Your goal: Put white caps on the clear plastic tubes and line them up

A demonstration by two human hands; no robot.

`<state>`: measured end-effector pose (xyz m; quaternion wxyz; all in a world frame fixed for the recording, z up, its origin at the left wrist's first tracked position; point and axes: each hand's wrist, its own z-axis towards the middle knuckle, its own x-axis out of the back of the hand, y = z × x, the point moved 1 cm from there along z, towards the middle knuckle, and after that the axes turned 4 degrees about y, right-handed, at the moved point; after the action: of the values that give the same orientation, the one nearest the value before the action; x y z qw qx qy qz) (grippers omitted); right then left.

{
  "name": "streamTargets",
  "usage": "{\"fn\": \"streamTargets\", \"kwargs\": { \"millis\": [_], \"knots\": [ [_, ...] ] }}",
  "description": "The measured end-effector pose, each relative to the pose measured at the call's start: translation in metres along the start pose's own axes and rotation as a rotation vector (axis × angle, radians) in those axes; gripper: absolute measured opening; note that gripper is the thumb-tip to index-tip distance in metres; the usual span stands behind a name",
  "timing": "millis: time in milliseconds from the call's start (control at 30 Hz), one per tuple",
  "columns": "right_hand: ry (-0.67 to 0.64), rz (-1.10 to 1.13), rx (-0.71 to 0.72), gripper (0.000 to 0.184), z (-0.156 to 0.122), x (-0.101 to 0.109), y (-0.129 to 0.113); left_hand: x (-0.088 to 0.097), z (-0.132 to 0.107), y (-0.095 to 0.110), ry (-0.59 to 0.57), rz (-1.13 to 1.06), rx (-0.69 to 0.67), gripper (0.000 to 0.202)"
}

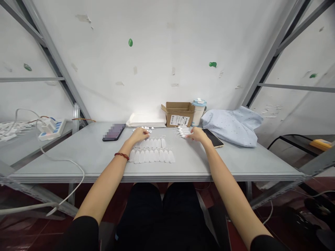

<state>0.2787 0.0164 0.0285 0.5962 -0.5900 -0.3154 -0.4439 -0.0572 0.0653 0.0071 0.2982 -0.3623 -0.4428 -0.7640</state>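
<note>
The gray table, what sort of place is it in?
Probably a small workshop or assembly station: there's a metal-framed gray worktable, matching white oval pieces laid in rows, and a labelled cardboard box at the back.

At the left of the surface (86, 153) lies a dark smartphone (114, 132). Against the far wall (157, 21), dotted with green patches, an open cardboard box (180, 112) bears a printed label; just right stands a tumbler (198, 114) with a light-blue lid. Farther right, a pale-blue speckled cloth (232, 125) lies crumpled. Off the far left sits a white-and-blue power strip (53, 130).
</note>
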Motion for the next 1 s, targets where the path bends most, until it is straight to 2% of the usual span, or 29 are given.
{"fn": "streamTargets", "kwargs": {
  "millis": [67,133,267,333,400,633,833,1000],
  "knots": [
    [0.078,0.047,0.067,0.031,-0.004,0.001,-0.009,0.000,-0.001,0.003,0.015,-0.010,0.012,0.022],
    [0.107,0.190,0.183,0.022,-0.009,-0.002,-0.023,0.001,-0.001,0.005,0.041,-0.028,0.037,0.020],
    [-0.021,0.490,0.453,0.016,-0.021,-0.020,-0.053,0.001,0.000,0.009,0.130,-0.123,0.103,0.020],
    [-0.112,0.500,0.603,0.018,-0.028,-0.031,-0.065,0.003,0.001,0.010,0.182,-0.203,0.120,0.024],
    [-0.163,0.448,0.688,0.019,-0.034,-0.039,-0.073,0.005,0.002,0.011,0.216,-0.288,0.136,0.029],
    [-0.248,0.396,0.730,0.026,-0.041,-0.049,-0.075,0.008,0.000,0.016,0.238,-0.440,0.181,0.031],
    [-0.226,0.314,0.741,0.030,-0.035,-0.053,-0.072,0.008,-0.004,0.020,0.177,-0.572,0.223,0.037],
    [-0.193,0.199,0.727,0.027,-0.037,-0.051,-0.073,0.009,-0.005,0.024,0.153,-0.635,0.226,0.039]
  ]
}}
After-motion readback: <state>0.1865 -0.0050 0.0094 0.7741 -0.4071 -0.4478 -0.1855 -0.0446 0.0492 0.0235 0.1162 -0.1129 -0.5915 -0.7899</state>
